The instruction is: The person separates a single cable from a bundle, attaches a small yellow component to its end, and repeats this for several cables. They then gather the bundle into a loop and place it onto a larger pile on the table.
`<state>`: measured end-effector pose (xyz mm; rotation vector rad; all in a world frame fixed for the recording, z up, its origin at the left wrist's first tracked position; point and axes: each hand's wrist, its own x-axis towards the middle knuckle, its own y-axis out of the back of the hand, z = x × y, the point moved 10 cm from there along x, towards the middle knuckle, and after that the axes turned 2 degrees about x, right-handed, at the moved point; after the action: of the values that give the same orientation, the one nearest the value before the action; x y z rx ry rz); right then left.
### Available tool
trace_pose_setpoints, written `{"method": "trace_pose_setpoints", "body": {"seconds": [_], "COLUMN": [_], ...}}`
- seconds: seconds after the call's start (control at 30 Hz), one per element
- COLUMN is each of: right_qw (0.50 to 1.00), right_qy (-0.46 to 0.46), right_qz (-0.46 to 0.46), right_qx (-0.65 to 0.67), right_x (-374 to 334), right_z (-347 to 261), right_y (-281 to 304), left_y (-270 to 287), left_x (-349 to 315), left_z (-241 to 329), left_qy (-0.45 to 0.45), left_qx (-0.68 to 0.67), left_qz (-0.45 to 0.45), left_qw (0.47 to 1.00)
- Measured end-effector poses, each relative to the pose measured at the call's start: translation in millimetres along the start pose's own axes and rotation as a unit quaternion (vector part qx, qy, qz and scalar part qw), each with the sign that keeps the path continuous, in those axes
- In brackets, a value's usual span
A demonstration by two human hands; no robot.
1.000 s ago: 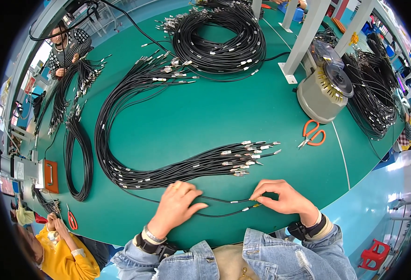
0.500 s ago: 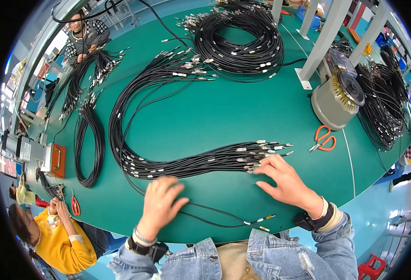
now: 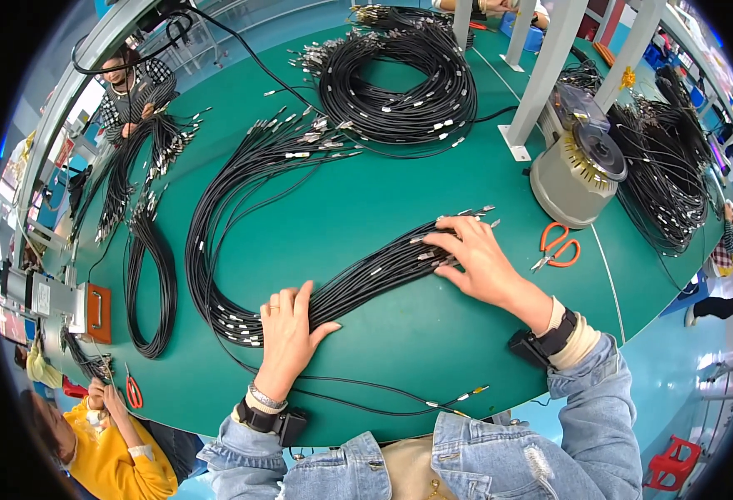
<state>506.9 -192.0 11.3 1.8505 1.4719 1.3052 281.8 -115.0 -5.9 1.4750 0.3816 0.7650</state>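
A long bundle of black cables (image 3: 375, 271) curves across the green table in front of me, with small metal connectors and white labels at its ends. My right hand (image 3: 476, 258) grips its right end, fingers over the far side and thumb on the near side. Flat across the middle of the bundle rests my left hand (image 3: 287, 337), its thumb spread away from its fingers. A few loose black cables (image 3: 365, 402) with metal tips lie between the bundle and my body.
Orange-handled scissors (image 3: 560, 248) lie right, beside a round grey machine (image 3: 579, 179) and metal posts (image 3: 541, 83). A large cable coil (image 3: 458, 92) sits at the back. Left are a cable loop (image 3: 167, 292), an orange-fronted box (image 3: 97, 313), and co-workers (image 3: 117, 454) handling cables.
The bundle's right end has swung away from me and its middle has come nearer. My right hand has closed over that end; my left hand has moved slightly right onto the cables.
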Motion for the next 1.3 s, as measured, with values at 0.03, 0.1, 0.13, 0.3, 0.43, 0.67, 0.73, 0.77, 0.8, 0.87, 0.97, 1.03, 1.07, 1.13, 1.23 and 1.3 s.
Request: {"method": "trace_pose_setpoints", "body": {"seconds": [0.03,0.1,0.13,0.3,0.43,0.67,0.73,0.77,0.8,0.87,0.97,1.03,1.07,1.13,1.23,1.3], "right_qw": [1.000,1.000,0.999,0.997,0.995,0.991,0.989,0.986,0.982,0.978,0.956,0.935,0.909,0.876,0.831,0.846], "right_qy": [0.000,0.008,0.017,0.046,0.034,-0.060,-0.073,-0.082,-0.091,-0.101,-0.118,-0.166,-0.211,-0.257,-0.259,-0.258], "right_qz": [0.011,-0.009,-0.029,-0.058,-0.090,-0.095,-0.077,-0.075,-0.072,-0.069,-0.150,-0.139,-0.130,-0.119,-0.104,-0.100], "right_qx": [0.023,0.028,0.035,0.018,0.000,0.079,0.103,0.125,0.148,0.169,0.222,0.279,0.336,0.390,0.481,0.456], "right_x": [-0.1,-0.3,-0.7,-3.5,-12.2,-35.9,-39.6,-41.8,-43.9,-48.5,-60.8,-64.0,-67.0,-73.1,-80.1,-76.4], "right_z": [-1.7,-6.3,-9.3,-18.8,-22.2,-5.9,-4.6,-3.6,-2.4,0.2,3.1,6.1,8.6,9.5,1.6,2.0], "right_y": [3.0,-2.1,-6.5,-17.2,-19.9,-7.0,1.2,4.3,7.0,9.3,-11.1,-12.8,-17.1,-26.1,-36.8,-33.5], "left_y": [2.0,19.0,24.8,16.1,6.0,1.4,6.2,9.7,12.0,11.5,10.4,5.2,3.0,6.8,10.8,-11.9], "left_x": [3.8,8.9,10.1,13.1,16.1,5.8,1.6,-0.7,-2.4,-4.4,-3.6,1.2,2.6,10.5,17.9,19.8], "left_z": [5.6,23.2,30.9,57.1,71.0,62.9,62.1,62.2,62.7,65.0,68.3,66.0,64.9,84.1,114.0,125.2], "left_qy": [-0.002,-0.050,-0.074,-0.148,-0.155,-0.148,-0.146,-0.144,-0.141,-0.137,-0.128,-0.095,-0.077,-0.089,-0.120,-0.103], "left_qx": [-0.002,-0.047,-0.069,-0.117,-0.128,-0.137,-0.139,-0.140,-0.140,-0.153,-0.176,-0.212,-0.229,-0.249,-0.294,-0.373], "left_qz": [0.000,0.052,0.078,0.072,0.052,0.063,0.071,0.078,0.085,0.079,0.067,0.041,0.027,0.022,0.016,-0.045], "left_qw": [1.000,0.996,0.992,0.979,0.978,0.978,0.977,0.977,0.976,0.976,0.974,0.972,0.970,0.964,0.948,0.921]}}
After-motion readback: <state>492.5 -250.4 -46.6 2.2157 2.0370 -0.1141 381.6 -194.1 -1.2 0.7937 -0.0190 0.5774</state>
